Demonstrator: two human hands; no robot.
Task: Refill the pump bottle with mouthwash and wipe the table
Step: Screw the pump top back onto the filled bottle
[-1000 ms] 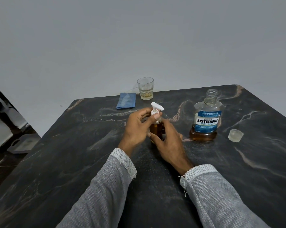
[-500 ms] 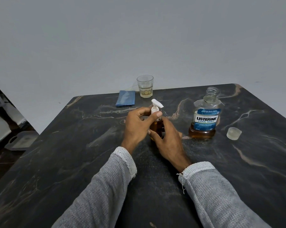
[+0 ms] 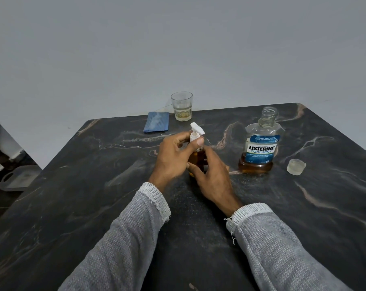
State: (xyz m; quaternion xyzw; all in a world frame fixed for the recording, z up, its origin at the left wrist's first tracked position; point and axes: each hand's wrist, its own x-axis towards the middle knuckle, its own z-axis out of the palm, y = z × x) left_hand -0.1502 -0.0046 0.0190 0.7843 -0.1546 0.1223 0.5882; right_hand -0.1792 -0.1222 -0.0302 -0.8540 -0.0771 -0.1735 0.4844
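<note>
A small pump bottle [image 3: 196,159] filled with amber liquid stands upright mid-table, its white pump head [image 3: 196,130] on top. My left hand [image 3: 173,158] pinches the white collar of the pump between thumb and fingers. My right hand [image 3: 212,177] wraps round the bottle's body from the right and front. To the right stands the uncapped Listerine mouthwash bottle [image 3: 260,143], with amber liquid low in it. Its clear cap [image 3: 296,166] lies on the table further right. A folded blue cloth [image 3: 156,124] lies at the far edge.
A glass tumbler [image 3: 182,106] with a little pale liquid stands by the cloth at the back edge of the dark marble table [image 3: 93,185]. A grey tray [image 3: 18,177] lies on the floor to the left. A plain wall is behind.
Both hands have kept their hold on the pump bottle; my left fingers have shifted slightly round the pump collar. The view has tilted down a little.
</note>
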